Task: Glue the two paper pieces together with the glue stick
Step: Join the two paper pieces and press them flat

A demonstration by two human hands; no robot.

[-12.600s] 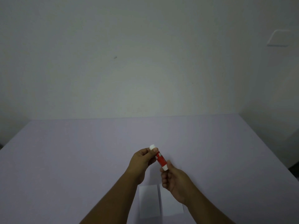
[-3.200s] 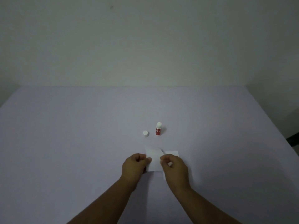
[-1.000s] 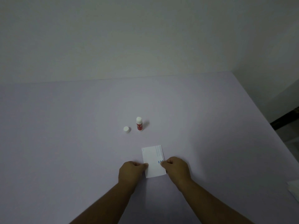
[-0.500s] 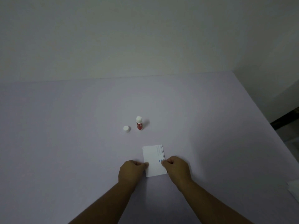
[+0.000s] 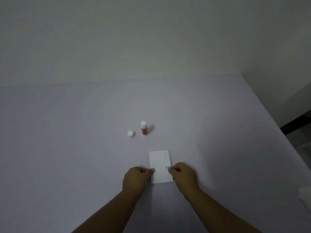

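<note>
Plain pale wall (image 5: 151, 36) fills the far half of the view, and below it a wide lavender table (image 5: 67, 148) runs from the wall to the near edge. At the far right the floor (image 5: 301, 132) shows dark past the table's side, and a bit of white sheet (image 5: 305, 193) pokes in at the right edge.

Two bare forearms come in from the near side. The left hand (image 5: 135, 178) rests curled on the table, its fingertips touching the left edge of the paper pieces (image 5: 160, 167). The right hand (image 5: 184, 175) is curled the same way, fingers pressed together onto the right edge of the paper. Whether either hand pinches the paper or only presses it down cannot be told.

The paper pieces lie flat between the hands, stacked one on the other so they read as a single white rectangle; a thin strip of the lower sheet shows along the right side, with small blue marks near the right fingertips.

Farther off, well apart from the paper, the glue stick (image 5: 144, 131) stands upright, red body with a white uncapped tip. Its white cap (image 5: 131, 134) sits on the table just beside it, to the left.
</note>
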